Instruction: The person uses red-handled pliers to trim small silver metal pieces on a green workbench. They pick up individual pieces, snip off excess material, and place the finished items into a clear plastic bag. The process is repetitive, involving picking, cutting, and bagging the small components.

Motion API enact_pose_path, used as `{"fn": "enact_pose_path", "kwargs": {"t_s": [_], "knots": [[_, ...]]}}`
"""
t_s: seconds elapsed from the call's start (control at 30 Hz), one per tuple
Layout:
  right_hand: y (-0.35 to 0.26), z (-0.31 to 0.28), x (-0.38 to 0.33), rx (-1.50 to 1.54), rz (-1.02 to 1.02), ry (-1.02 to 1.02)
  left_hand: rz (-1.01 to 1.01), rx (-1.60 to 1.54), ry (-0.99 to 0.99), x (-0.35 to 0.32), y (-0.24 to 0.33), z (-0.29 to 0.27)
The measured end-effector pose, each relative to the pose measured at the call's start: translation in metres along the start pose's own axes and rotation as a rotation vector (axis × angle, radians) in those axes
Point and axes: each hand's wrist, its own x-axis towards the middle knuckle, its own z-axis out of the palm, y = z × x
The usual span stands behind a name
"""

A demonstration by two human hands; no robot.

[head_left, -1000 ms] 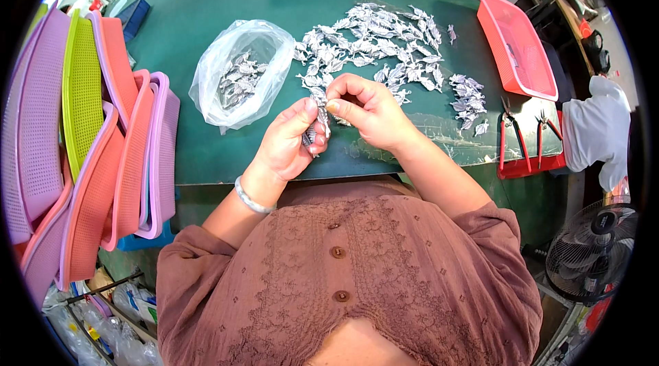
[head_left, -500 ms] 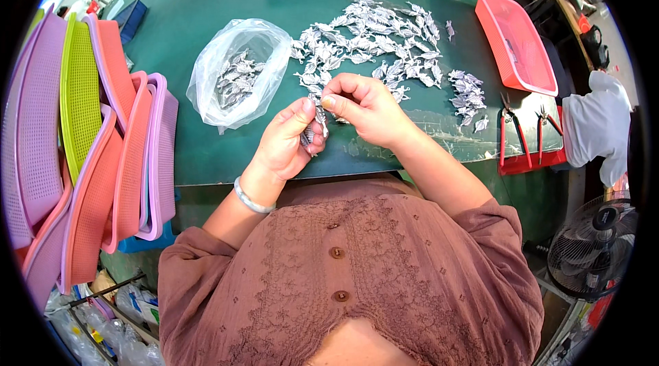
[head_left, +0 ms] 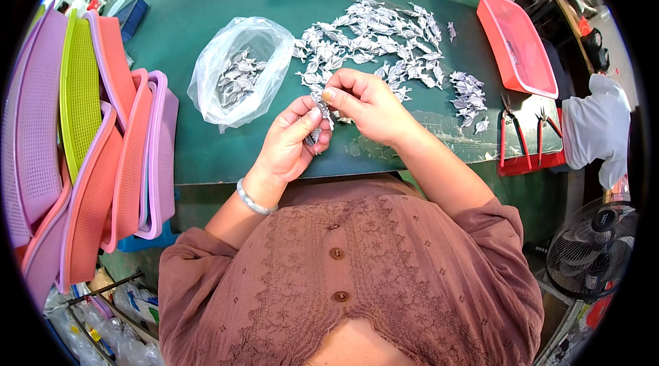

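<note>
Two bare hands meet at the near edge of a green table [head_left: 226,153]. The left hand [head_left: 292,143] is curled around a small silver metal piece [head_left: 314,136], pinching it between thumb and fingers; the piece stands roughly upright, its long axis running from the near edge toward the far side. The right hand [head_left: 364,101] is closed in a pinch on the upper end of the same piece, thumb and forefinger pressed together. The piece lies between the two hands, touching both, a little nearer the left palm. A silver bracelet [head_left: 252,198] circles the left wrist.

Just beyond the right hand spreads one loose heap of silver pieces [head_left: 374,29], too many to count. Beyond the left hand lies one clear plastic bag [head_left: 237,67] with more pieces inside. Far right: one red tray [head_left: 516,40], then two pairs of pliers [head_left: 511,134] on a red mat. At the left edge, a stack of several plastic mesh baskets [head_left: 82,146] in pink, purple and green
</note>
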Motion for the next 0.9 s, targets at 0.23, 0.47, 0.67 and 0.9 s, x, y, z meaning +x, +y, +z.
{"fn": "enact_pose_path", "kwargs": {"t_s": [0.23, 0.47, 0.67, 0.9], "knots": [[0.002, 0.008, -0.003, -0.183, -0.309, 0.059, -0.121, -0.253, -0.134, 0.002, 0.004, 0.000], [0.009, 0.003, 0.001, -0.471, -0.550, 0.044, -0.089, -0.314, -0.122, 0.001, 0.001, 0.001], [0.012, 0.008, -0.002, -0.281, -0.435, 0.043, -0.064, -0.314, -0.159, 0.002, -0.001, -0.002], [0.010, 0.001, 0.005, -0.491, -0.572, 0.028, -0.075, -0.365, -0.182, 0.002, -0.001, -0.002]]}}
